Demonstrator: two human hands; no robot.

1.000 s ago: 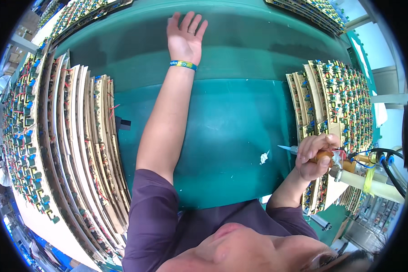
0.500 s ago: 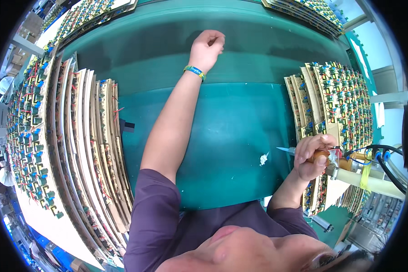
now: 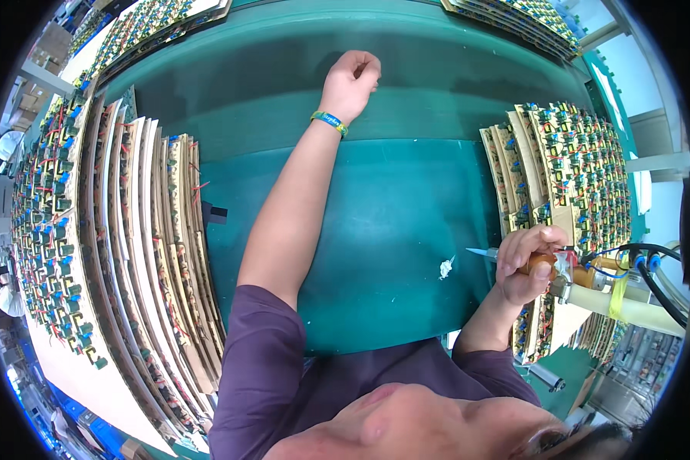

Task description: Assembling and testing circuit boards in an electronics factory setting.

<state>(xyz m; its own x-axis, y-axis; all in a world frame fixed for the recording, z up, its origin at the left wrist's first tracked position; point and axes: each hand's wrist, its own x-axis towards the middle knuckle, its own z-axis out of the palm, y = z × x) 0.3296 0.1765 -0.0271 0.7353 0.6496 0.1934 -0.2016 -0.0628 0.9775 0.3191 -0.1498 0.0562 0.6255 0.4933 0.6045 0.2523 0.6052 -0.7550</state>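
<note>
My left hand point(image 3: 351, 83) is over the dark green far strip of the work surface, loosely closed with curled fingers, and nothing shows in it. A blue and yellow wristband point(image 3: 330, 121) is around that wrist. At the right, my right hand point(image 3: 530, 262) is wrapped round an orange-brown glue dispenser point(image 3: 543, 266). Its pale blue tapered nozzle point(image 3: 481, 252) points left over the green mat point(image 3: 376, 230). A small white crumpled blob point(image 3: 446, 267) lies on the mat left of the nozzle.
Tall stacks of circuit boards stand at the left point(image 3: 142, 253) and right point(image 3: 583, 169). More board stacks sit at the far left point(image 3: 149, 31) and far right point(image 3: 525, 23). Black cables point(image 3: 652, 257) and a pale tube point(image 3: 598, 300) run beside my right hand.
</note>
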